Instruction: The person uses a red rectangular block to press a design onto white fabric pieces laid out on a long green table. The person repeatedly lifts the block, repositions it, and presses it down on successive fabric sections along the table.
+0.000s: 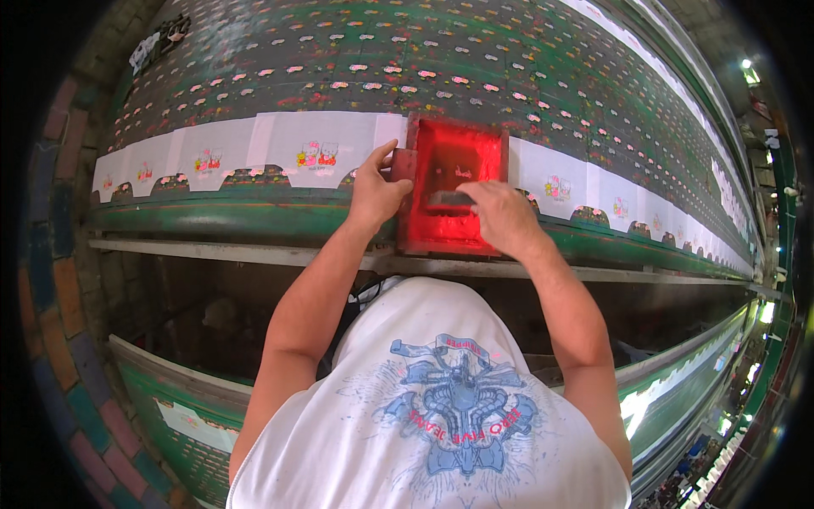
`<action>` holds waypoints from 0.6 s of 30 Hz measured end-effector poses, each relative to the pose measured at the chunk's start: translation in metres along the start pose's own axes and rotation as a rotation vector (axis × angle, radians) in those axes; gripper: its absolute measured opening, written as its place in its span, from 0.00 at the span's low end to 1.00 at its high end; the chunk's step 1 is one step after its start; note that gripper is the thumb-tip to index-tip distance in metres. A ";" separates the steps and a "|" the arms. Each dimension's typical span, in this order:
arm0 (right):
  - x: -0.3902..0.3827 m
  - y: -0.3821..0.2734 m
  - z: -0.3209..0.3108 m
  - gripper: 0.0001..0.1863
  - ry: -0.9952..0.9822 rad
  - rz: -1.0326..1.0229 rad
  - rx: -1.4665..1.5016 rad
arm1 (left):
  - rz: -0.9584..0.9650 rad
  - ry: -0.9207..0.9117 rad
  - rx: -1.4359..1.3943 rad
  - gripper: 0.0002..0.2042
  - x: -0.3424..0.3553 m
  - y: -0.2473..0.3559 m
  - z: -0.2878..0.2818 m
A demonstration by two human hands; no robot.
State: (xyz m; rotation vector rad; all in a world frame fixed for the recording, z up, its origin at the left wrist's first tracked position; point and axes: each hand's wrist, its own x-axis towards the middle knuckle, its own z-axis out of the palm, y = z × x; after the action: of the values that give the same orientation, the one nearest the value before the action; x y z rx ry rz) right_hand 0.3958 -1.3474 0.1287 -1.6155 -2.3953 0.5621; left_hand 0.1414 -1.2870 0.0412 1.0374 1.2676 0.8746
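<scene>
A screen-printing frame (454, 238) coated with bright red ink lies on a row of white fabric pieces (229, 136) printed with small colorful cartoon figures. My left hand (378, 187) grips a dark red block on the frame's left side, thumb toward the front. Inside the frame, my right hand (500, 216) holds a squeegee (445, 198) with curled fingers; its blade sits across the middle, red ink around it.
The long green printing table (229, 219) stretches left and right, covered with rows of small marks and more printed pieces along its edge. Behind me runs another green table (178, 454). A brick wall (68, 288) is at the left; small dark items (159, 42) sit at the far left.
</scene>
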 end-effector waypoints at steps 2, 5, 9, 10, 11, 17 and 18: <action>0.013 0.009 -0.007 0.20 -0.105 0.079 -0.011 | 0.026 -0.014 0.029 0.44 0.009 -0.014 -0.004; 0.025 0.017 -0.018 0.19 -0.288 0.172 0.009 | 0.022 -0.037 0.114 0.43 0.015 -0.006 -0.005; 0.020 0.008 -0.018 0.18 -0.331 0.326 0.162 | -0.005 -0.026 0.082 0.41 0.018 -0.005 -0.004; 0.016 0.011 -0.012 0.19 -0.315 0.370 0.196 | -0.005 -0.024 0.075 0.41 0.018 -0.005 -0.005; 0.013 0.013 -0.005 0.20 -0.297 0.417 0.231 | -0.005 -0.025 0.069 0.41 0.017 -0.004 -0.005; 0.029 0.030 0.024 0.20 -0.220 0.371 0.399 | 0.006 -0.061 0.070 0.40 0.020 -0.003 -0.006; 0.034 0.033 0.023 0.21 -0.266 0.337 0.394 | 0.012 -0.059 0.079 0.40 0.020 -0.003 -0.007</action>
State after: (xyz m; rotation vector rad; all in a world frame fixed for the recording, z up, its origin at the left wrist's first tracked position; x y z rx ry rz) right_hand 0.4024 -1.3095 0.0919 -1.8541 -1.9967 1.2921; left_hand 0.1366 -1.2680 0.0314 1.1268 1.2560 0.8028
